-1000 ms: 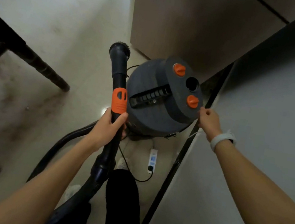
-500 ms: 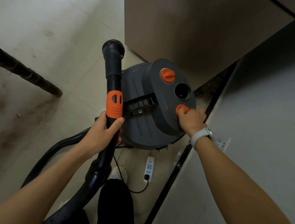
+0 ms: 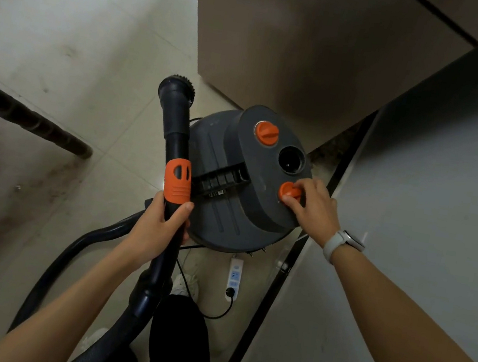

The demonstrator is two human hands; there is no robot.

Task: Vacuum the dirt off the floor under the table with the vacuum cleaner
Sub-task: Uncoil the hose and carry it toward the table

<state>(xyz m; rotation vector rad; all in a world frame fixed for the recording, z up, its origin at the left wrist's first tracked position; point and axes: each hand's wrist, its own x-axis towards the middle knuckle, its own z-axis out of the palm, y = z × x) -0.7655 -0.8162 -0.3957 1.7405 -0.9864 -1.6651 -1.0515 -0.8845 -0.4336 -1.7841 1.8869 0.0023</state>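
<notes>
At frame centre, the right hand [image 3: 310, 209] has moved onto the vacuum cleaner [image 3: 231, 186], now pinching its lower orange knob [image 3: 289, 191], likely switching on; the left hand [image 3: 157, 227] grips the wand [image 3: 168, 226].

Right hand [image 3: 308, 210] covered part of the near orange knob [image 3: 288, 191]; its marking was unreadable. Left hand [image 3: 154, 230] hid a section of the wand [image 3: 177, 144]. Hose [image 3: 74, 249] ran off-frame at 6 o'clock. Table leg [image 3: 29, 120] was cut off at 9 o'clock. Power strip [image 3: 234, 275] labels were too small to read.
</notes>
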